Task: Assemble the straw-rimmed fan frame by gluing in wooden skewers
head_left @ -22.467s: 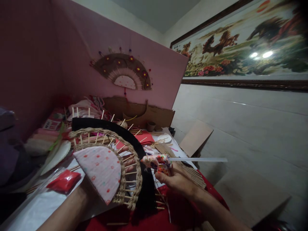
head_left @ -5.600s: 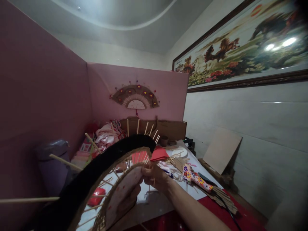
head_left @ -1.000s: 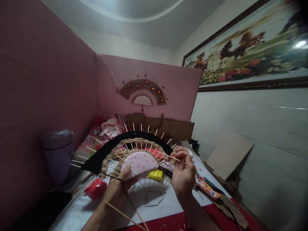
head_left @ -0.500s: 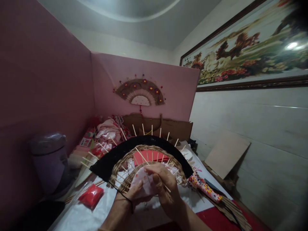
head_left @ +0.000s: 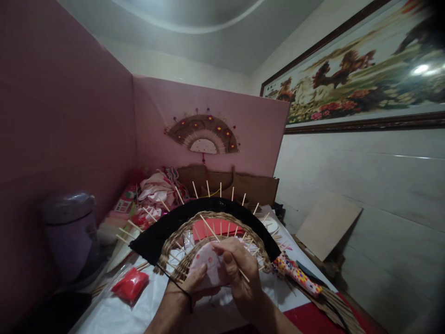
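A handmade fan [head_left: 212, 204] with a black cloth band and thin wooden ribs stands upright in front of me. Woven brown cord [head_left: 169, 241] runs inside the band and around the base. At the base is a white cloth piece [head_left: 206, 266] with reddish dots. My left hand [head_left: 186, 288] is closed on the base's lower left, thumb on the cloth. My right hand [head_left: 243, 273] pinches a loose thin wooden stick [head_left: 209, 228], slanted across the cloth's upper right. Its upper end points up-left over the ribs. My palm hides part of the cloth.
A red packet [head_left: 130, 285] lies left on the white-covered table [head_left: 114, 315]. Red sheets [head_left: 222, 227] show behind the ribs. Pink fabric [head_left: 156, 188] is heaped at back left. A flowered cloth roll [head_left: 301, 276] lies right. A finished fan [head_left: 203, 132] hangs on the pink panel.
My right hand and the stick have shifted slightly right and down, showing a little more of the dotted cloth. The left hand keeps its hold on the fan.
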